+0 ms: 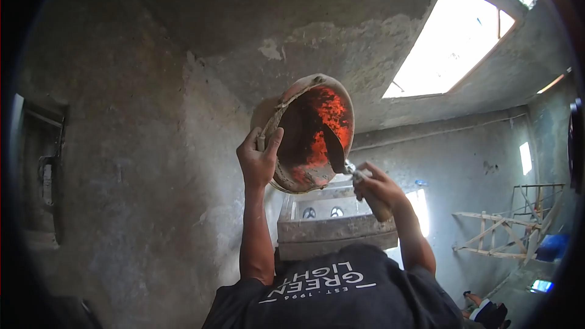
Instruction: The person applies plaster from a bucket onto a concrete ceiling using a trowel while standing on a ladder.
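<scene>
My left hand [259,157] is closed on the rim and wire handle of a mortar-caked bucket [294,180], its thumb on the inner side. The bucket is tilted so that its open mouth shows, with orange-red patches and grey residue inside. A trowel [334,149] reaches into the bucket, its dark blade against the inner wall on the right. My right hand [376,187] is wrapped round the trowel's handle, just outside the rim. The bucket's bottom is in shadow.
Grey plastered walls [134,164] surround me. A bright opening [451,42] is at the upper right. Wooden scaffolding [499,234] and a blue object [553,247] stand at the right. Part of another person [487,314] shows at the lower right. A ledge [335,229] lies beyond the shirt.
</scene>
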`<action>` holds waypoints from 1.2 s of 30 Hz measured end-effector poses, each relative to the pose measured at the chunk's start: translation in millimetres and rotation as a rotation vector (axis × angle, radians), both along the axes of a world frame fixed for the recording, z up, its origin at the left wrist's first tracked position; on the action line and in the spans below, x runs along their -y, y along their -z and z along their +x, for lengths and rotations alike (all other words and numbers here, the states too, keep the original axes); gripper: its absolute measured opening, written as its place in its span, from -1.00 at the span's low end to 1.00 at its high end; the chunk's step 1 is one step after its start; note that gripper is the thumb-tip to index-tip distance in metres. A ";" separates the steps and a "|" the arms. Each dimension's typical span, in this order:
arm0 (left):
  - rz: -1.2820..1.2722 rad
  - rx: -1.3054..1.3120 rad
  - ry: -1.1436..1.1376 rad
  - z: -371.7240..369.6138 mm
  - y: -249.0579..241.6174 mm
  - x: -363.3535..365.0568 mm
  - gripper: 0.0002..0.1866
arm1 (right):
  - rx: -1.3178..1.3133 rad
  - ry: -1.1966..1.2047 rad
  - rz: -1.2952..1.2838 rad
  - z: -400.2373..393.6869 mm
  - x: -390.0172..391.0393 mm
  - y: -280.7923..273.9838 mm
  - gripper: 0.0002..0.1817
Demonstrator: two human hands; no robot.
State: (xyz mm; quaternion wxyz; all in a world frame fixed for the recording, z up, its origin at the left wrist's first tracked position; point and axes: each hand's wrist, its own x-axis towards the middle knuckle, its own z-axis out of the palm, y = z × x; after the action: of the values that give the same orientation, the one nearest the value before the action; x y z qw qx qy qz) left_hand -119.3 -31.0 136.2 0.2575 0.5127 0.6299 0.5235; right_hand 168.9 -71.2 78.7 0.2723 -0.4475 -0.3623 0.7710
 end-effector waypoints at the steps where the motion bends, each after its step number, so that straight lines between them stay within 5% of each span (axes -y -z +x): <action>1: -0.027 -0.007 0.025 -1.9 -7.1 7.9 -0.70 | 0.101 -0.047 0.075 -3.8 -7.1 -2.3 -0.69; 4: 0.021 -0.090 0.051 1.3 -25.5 27.2 -0.66 | 0.406 -0.168 0.191 -19.3 -23.9 -16.9 -0.70; 6: 0.036 -0.115 0.067 -1.6 -31.2 37.7 -0.66 | 0.634 -0.202 0.790 -29.0 -29.5 9.2 -0.73; 10: 0.038 -0.192 0.080 0.8 -46.0 51.9 -0.64 | 0.777 -0.359 0.887 -47.6 -41.9 -2.0 -0.84; 13: 0.076 -0.227 0.075 12.8 -49.3 64.3 -0.63 | 0.910 -0.200 0.962 -54.5 -24.4 22.6 -0.85; 22: 0.148 -0.276 0.163 40.5 -54.6 82.5 -0.64 | 0.670 -0.286 0.924 -41.8 18.7 12.0 -0.84; 24: 0.144 -0.289 0.220 45.6 -55.4 87.6 -0.64 | 0.616 -0.367 1.141 -34.3 15.9 15.7 -0.86; 28: 0.179 -0.260 0.283 48.3 -61.1 85.9 -0.64 | 0.500 -0.300 0.881 -23.4 23.1 -0.4 -0.79; 36: 0.159 -0.199 0.309 49.0 -74.5 80.6 -0.62 | 0.463 -0.260 0.925 -9.8 21.9 -5.5 -0.74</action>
State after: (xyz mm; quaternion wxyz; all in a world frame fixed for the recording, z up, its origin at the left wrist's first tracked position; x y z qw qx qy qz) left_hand -70.4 -111.6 210.7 0.2299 0.6711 0.5228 0.4728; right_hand 159.1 -93.0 84.2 0.2565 -0.3905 -0.7673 0.4392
